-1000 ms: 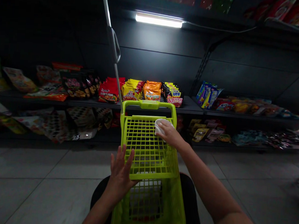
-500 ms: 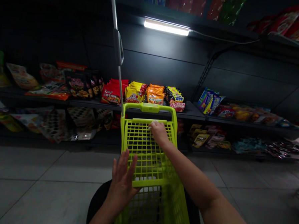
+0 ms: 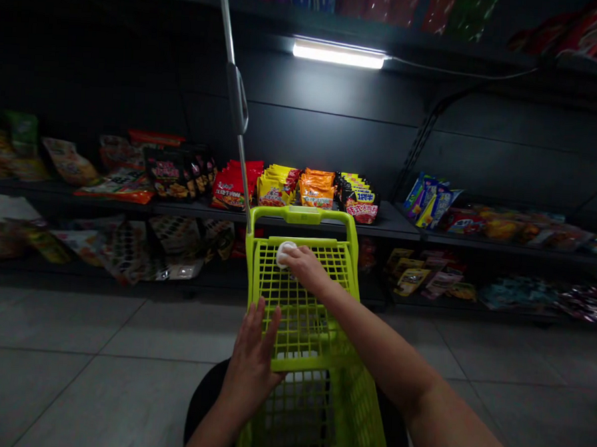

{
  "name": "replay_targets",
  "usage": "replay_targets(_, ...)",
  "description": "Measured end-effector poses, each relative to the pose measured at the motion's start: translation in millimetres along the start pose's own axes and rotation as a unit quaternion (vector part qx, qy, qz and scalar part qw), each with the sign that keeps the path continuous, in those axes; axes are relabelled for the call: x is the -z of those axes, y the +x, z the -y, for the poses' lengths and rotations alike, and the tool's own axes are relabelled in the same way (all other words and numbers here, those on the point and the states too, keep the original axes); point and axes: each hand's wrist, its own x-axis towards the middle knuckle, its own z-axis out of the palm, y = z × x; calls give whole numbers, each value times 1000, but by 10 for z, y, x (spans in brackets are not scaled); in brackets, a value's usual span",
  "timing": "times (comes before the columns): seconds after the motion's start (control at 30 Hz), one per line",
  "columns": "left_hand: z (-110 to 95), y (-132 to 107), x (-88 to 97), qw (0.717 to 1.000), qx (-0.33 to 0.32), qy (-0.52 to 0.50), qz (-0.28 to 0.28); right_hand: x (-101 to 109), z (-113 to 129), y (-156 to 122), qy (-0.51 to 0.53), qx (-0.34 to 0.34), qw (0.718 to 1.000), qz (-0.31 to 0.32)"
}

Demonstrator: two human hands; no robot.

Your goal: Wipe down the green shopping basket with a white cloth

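Note:
A lime-green plastic shopping basket [image 3: 316, 358] stands tipped on end in front of me, its grid face towards me and its handle [image 3: 303, 215] at the top. My left hand [image 3: 254, 364] lies flat, fingers stretched out, against the basket's near left edge. My right hand [image 3: 305, 268] reaches across the upper grid and presses a small white cloth [image 3: 284, 251] against it near the top left corner, fingers closed over the cloth.
Dark store shelves [image 3: 388, 221] run across the view, with snack packets [image 3: 300, 187] in red, yellow and orange behind the basket. A metal pole [image 3: 237, 107] rises at the basket's left. A strip light [image 3: 339, 54] glows above. Grey floor tiles [image 3: 70, 372] lie below.
My right hand has slid the white cloth leftwards along the top of the grid, from the right corner to the left. My left hand stays on the basket's edge.

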Motion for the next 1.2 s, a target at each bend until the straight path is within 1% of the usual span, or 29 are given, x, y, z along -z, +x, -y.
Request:
replay_targets(0.07,-9,15,-17,1000,2,-1,4,158,-340,-247,-22,-51,998,-11)
replay_targets(0.13,-20,40,-34,1000,0,-5,6,294,-575,-468,-40,-106,993,-23)
replay_targets(0.2,-36,71,-45,1000,-6,-10,9,381,-638,-638,-43,-150,987,-32)
replay_targets(0.23,-44,86,-47,1000,-10,-13,9,405,-598,-708,-37,-158,986,-32)
replay_targets(0.3,-59,108,-47,1000,-17,-16,6,428,-384,-843,-12,-143,989,-20)
replay_targets(0.4,-70,112,-41,1000,-26,-17,2,471,153,-1121,45,-81,996,18)
replay_targets(0.47,-69,98,-38,999,-28,-14,3,542,530,-1374,87,-54,994,43)
replay_targets(0.53,-64,80,-36,999,-31,-7,7,640,821,-1628,125,-29,989,73)
replay_targets(0.6,-56,68,-32,999,-36,3,18,733,955,-1802,151,4,983,103)
replay_targets(0.63,-52,66,-29,999,-38,6,26,766,950,-1836,156,21,981,113)
replay_targets(0.7,-48,72,-22,999,-37,7,39,789,796,-1773,145,41,981,118)
replay_targets(0.73,-48,79,-19,998,-35,6,43,780,652,-1677,132,41,984,114)
replay_targets(0.8,-53,94,-13,998,-33,6,48,726,274,-1382,96,24,990,97)
replay_targets(0.87,-63,106,-9,998,-32,10,52,648,-149,-1013,65,-9,994,88)
replay_targets(0.93,-72,110,-3,998,-30,12,53,569,-513,-658,16,-68,996,60)
replay_targets(1.0,-74,108,2,999,-25,5,45,504,-737,-404,-22,-137,990,28)
replay_targets(1.03,-70,105,4,999,-20,0,38,479,-782,-334,-33,-167,985,15)
replay_targets(1.1,-55,97,5,1000,-17,-10,22,451,-738,-331,-38,-197,980,6)
replay_targets(1.13,-46,92,4,1000,-16,-14,15,449,-656,-395,-35,-193,980,10)
replay_targets(1.2,-31,82,-2,1000,-15,-20,6,471,-401,-632,-23,-163,986,25)
